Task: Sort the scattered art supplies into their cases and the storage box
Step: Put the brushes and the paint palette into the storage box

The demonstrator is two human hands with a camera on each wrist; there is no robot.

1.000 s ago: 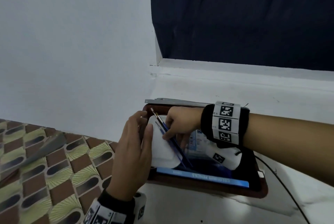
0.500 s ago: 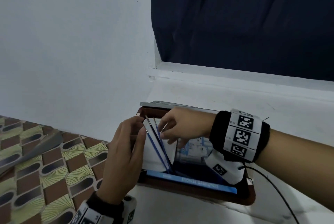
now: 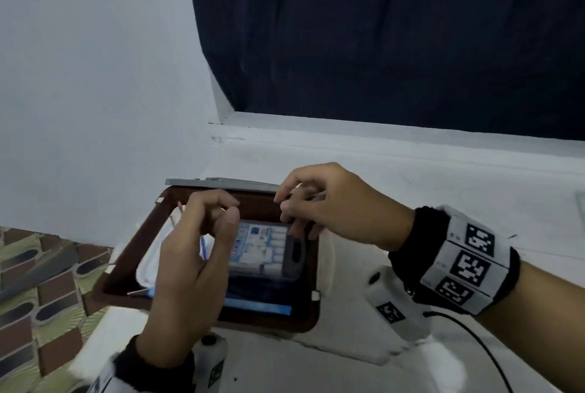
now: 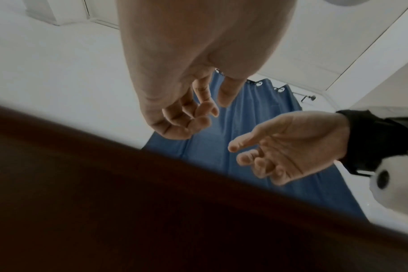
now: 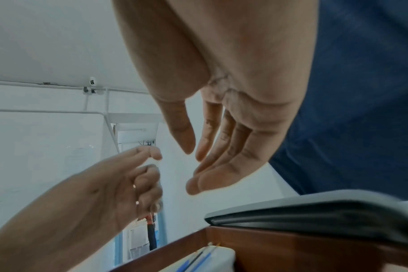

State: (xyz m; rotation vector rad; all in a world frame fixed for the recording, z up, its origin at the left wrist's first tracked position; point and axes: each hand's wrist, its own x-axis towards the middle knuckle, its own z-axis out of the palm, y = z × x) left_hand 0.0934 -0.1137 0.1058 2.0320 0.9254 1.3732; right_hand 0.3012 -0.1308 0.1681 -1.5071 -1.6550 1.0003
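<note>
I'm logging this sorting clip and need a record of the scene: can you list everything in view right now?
storage box: one, brown, on the white ledge below the window.
paintbrushes: a few, blue handles, lying on the white palette in the box's left part.
white palette: one, white, inside the box at left.
paint set case: one, clear with white tubes, middle of the box.
blue pencil box: one, blue, along the box's near wall.
grey folder: one, grey, behind the box.
curtain: one, dark blue, over the window.
patterned cloth: one, brown and green, at left.
left hand: over the box, fingers loosely curled, empty.
right hand: over the box's far edge, fingers loosely curled, empty.
</note>
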